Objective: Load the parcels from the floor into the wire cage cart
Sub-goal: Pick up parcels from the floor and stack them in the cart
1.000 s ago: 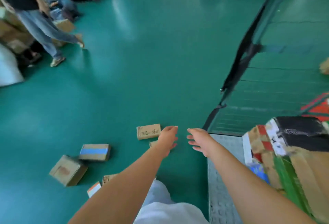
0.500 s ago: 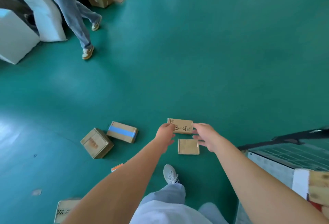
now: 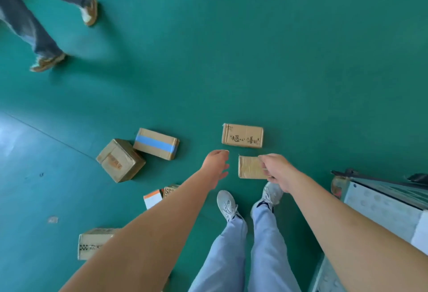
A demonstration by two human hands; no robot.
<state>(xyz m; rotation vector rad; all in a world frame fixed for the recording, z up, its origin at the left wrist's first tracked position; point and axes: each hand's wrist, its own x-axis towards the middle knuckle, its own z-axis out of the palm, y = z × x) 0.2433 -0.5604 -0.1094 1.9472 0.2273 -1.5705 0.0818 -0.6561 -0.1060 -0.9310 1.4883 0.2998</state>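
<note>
Both hands reaching down, empty: right hand (image 3: 279,171) fingers loosely curled over small flat parcel (image 3: 250,167) lying on floor (image 3: 278,60) at 12 o'clock of shoes, left hand (image 3: 216,164) open beside it; best pinch both short edges, lift level, swing toward cart (image 3: 379,208) at 3 o'clock.

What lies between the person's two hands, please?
In the head view, only bare green floor separates the left hand from the small plain cardboard parcel under the right hand.

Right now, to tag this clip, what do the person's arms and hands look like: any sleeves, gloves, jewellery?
Both forearms are bare up to the frame edge, no sleeves showing. The left hand and right hand wear no gloves, watch or rings that show.
</note>
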